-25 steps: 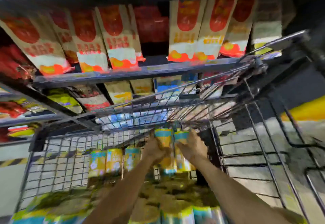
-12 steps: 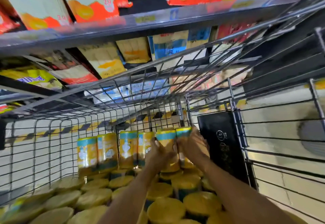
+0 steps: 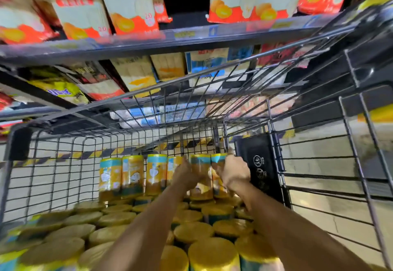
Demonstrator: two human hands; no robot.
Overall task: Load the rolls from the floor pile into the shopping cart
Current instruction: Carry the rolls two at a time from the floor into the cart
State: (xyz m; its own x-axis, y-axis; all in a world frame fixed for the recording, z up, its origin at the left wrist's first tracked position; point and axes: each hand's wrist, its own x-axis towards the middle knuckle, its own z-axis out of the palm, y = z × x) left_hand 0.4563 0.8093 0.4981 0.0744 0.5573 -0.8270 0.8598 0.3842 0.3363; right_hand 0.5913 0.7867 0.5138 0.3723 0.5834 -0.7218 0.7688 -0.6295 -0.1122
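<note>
Now, deep in the cart (image 3: pixel 55 174): left hand (image 3: pixel 186 175) curled round one upright roll (image 3: pixel 201 162), right hand (image 3: pixel 234 172) curled round the next roll (image 3: pixel 219 160), pressed beside the standing row (image 3: pixel 131 175) at the far wall, likely to keep the upper layer tight.

The left hand (image 3: pixel 187 175) and right hand (image 3: pixel 232 173) hide the gripped rolls' (image 3: pixel 201 161) fronts; blurred shelf packs (image 3: pixel 131 5) are cut off above.

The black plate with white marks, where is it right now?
Head view: the black plate stands at the cart's far right corner, just right of the right hand and the roll it grips.
</note>
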